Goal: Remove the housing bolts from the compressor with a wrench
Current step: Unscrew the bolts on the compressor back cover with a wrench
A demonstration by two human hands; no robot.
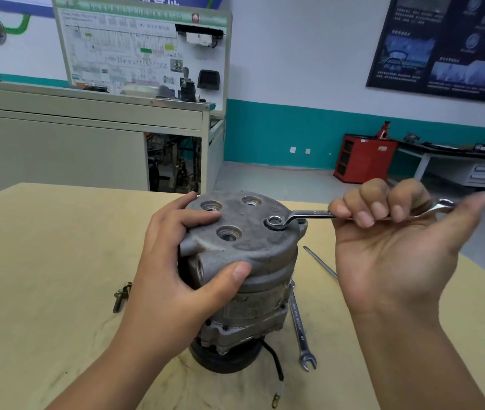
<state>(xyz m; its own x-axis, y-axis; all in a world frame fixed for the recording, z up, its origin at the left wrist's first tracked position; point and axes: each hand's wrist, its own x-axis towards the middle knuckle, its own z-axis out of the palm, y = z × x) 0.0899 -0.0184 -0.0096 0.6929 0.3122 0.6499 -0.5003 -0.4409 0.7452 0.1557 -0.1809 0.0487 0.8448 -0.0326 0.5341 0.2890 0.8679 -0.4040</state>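
Compressor [247, 291] stood on its pulley end near the middle of the surface [43, 261], so that the head plate is presented upward. The head is grasped by the left hand [173, 261], fingers on top and thumb against the side, presumably to brace the body against turning. The wrench [303, 216] is held by the right hand [383, 250], 4 fingers curled round the shank and the thumb spread away. Its ring end is seated at the right edge of the head, where 1 housing bolt is judged to sit, although the ring hides it. 1 loose bolt [121, 297] is laid to the left and a 2nd wrench [299, 324] just right of the body, probably for reach.
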